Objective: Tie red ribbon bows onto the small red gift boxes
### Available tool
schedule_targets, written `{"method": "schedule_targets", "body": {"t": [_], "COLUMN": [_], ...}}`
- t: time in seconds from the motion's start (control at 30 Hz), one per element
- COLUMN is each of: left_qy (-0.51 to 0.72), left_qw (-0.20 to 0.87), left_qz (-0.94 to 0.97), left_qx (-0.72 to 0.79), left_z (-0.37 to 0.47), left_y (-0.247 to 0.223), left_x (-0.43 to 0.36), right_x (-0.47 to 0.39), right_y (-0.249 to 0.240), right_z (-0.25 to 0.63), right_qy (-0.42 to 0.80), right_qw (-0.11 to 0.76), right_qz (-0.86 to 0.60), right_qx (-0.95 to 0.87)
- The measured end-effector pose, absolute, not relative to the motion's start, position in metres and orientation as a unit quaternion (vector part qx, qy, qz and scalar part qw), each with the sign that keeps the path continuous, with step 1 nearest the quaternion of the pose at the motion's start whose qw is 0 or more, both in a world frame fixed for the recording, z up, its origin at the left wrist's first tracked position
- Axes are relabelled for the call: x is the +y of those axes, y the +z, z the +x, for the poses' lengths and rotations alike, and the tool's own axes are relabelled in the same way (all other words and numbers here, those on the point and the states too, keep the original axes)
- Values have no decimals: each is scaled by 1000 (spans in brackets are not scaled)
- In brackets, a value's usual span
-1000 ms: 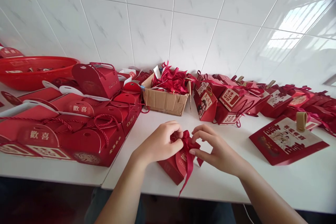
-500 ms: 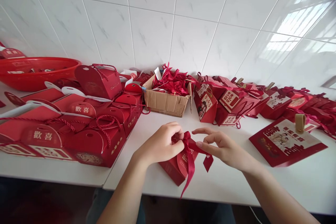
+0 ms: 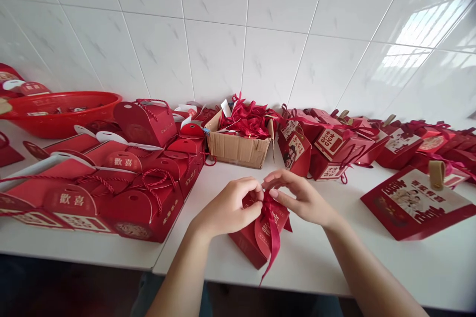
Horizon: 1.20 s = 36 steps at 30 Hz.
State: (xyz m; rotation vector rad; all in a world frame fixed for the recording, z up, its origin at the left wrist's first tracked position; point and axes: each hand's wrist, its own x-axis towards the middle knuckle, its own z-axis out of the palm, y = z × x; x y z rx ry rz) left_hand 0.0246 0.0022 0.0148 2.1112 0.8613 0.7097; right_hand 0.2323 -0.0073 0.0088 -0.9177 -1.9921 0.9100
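A small red gift box (image 3: 250, 241) sits on the white table near its front edge, topped by a dark red ribbon (image 3: 274, 237) with one tail hanging down its front. At the box's upper left, my left hand (image 3: 232, 206) has its fingers pinched on the ribbon by the knot. My right hand (image 3: 297, 194) comes in from the right, its thumb and fingers closed at the top of the ribbon, close to the left fingertips. The knot is partly hidden behind the fingers.
Red boxes with rope handles (image 3: 139, 208) fill the left side, with a red basin (image 3: 63, 121) behind. A cardboard box (image 3: 238, 150) of red ribbons stands near the tiled wall. Finished-looking ribboned boxes (image 3: 340, 146) line the right back; a larger red box (image 3: 416, 203) lies at right.
My right hand has moved left, from the ribbon's right end to the knot beside my left hand. The view has shifted slightly.
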Motion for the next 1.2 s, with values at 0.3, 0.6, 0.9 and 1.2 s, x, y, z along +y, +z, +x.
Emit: {"method": "schedule_targets", "body": {"t": [0.3, 0.6, 0.9, 1.2], "left_qy": [278, 295, 279, 268], "left_qw": [381, 370, 375, 366], "left_qz": [815, 812, 810, 812], "left_qx": [336, 342, 354, 367], "left_z": [24, 27, 27, 25], "left_y": [19, 20, 19, 20], "left_x": [-1, -4, -6, -6], "right_x": [-13, -19, -22, -24], "right_y": [-14, -20, -20, -18], "right_z": [232, 222, 223, 230], "right_qy": [372, 343, 348, 390], "right_qw": [425, 461, 452, 432], "right_qz": [-340, -356, -341, -358], "right_qx": [-752, -737, -747, -730]}}
